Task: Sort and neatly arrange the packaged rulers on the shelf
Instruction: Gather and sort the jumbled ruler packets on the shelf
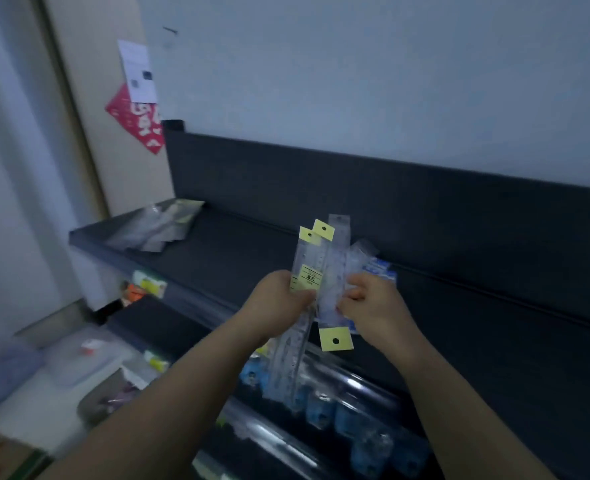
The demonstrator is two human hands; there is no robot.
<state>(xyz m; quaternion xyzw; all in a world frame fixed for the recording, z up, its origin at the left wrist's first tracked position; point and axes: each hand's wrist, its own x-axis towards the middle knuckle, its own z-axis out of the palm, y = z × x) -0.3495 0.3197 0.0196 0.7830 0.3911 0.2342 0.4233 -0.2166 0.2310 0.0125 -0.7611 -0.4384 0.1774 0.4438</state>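
Both hands hold a fanned bundle of rulers point(324, 268) above the front part of the dark shelf point(252, 247), about midway along it. The left hand point(276, 303) grips the bundle from the left, its fingers point(305, 296) curled round the edge just under a yellow label point(309, 278) printed with black characters. The right hand point(373, 306) pinches the bundle from the right, fingers closed on the clear sleeves. The rulers are in clear packs with yellow tags point(323, 230), each with a round hole. Two of these point up and away, while a third tag point(335, 339) points down toward the person, so the packs do not all face the same way. One long pack hangs down past the left wrist, over the shelf's front edge.

Behind the right hand a blue-and-white packet point(380, 266) shows; whether it lies on the shelf or belongs to the held bundle is hard to tell through the blur. At the shelf's far left end lies a loose pile point(158, 226) of clear packs, well apart from the hands. The lower shelf point(169, 327) carries rows of blue goods point(321, 410) in clear wrapping. On the wall to the left hangs a red sign point(137, 123), with a white paper point(137, 71) overlapping its upper corner. A clear lidded box point(85, 355) sits low at the left
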